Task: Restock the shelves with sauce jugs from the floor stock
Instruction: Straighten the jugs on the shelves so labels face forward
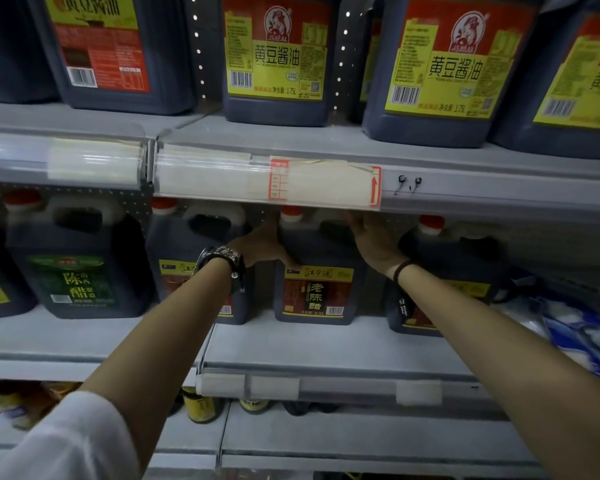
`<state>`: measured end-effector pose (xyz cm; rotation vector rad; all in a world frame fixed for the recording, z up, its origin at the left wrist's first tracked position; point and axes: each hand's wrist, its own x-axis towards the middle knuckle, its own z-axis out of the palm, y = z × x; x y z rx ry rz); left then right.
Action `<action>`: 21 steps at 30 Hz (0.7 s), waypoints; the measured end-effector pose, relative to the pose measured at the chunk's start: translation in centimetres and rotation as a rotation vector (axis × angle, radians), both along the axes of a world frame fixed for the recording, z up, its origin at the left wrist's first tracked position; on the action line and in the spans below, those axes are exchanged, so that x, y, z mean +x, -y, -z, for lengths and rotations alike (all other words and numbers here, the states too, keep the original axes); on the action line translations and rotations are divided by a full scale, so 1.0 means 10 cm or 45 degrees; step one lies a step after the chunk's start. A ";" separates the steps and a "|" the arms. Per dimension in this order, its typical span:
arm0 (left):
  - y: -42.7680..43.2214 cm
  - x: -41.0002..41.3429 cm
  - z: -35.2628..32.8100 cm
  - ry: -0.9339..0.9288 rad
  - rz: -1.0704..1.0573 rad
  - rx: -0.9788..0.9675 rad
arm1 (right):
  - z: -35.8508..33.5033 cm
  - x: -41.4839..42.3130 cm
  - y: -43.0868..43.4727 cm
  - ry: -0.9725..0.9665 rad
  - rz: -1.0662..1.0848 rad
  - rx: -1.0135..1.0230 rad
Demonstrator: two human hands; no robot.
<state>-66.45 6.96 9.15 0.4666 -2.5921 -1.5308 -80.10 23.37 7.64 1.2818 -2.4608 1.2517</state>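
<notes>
A dark vinegar jug (315,292) with a red cap and a brown-and-yellow label stands upright on the middle shelf (326,344), set back from the front edge. My left hand (261,244) wraps its left shoulder, with the thumb across the front above the label. My right hand (374,244) grips its right shoulder, and the fingers reach up to the handle. The price rail of the shelf above partly hides those fingertips. Matching jugs stand close on its left (187,244) and right (454,251).
A green-label jug (80,268) stands further left on the same shelf. Soy sauce jugs (274,60) fill the upper shelf, whose price rail (267,181) hangs low over my hands. Blue-and-white bags (572,330) lie at the right. Small jars (201,407) sit on the shelf below.
</notes>
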 end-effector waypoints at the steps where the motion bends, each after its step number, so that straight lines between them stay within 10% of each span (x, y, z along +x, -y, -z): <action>1: -0.01 0.01 0.02 -0.017 -0.001 -0.001 | 0.00 0.00 -0.02 0.024 -0.020 -0.002; 17: -0.17 0.14 0.09 -0.046 -0.010 -0.029 | -0.17 0.15 -0.19 0.274 0.000 0.088; 21: -0.20 0.36 0.03 0.246 0.002 -0.141 | -0.21 0.24 -0.16 -0.005 0.101 -0.024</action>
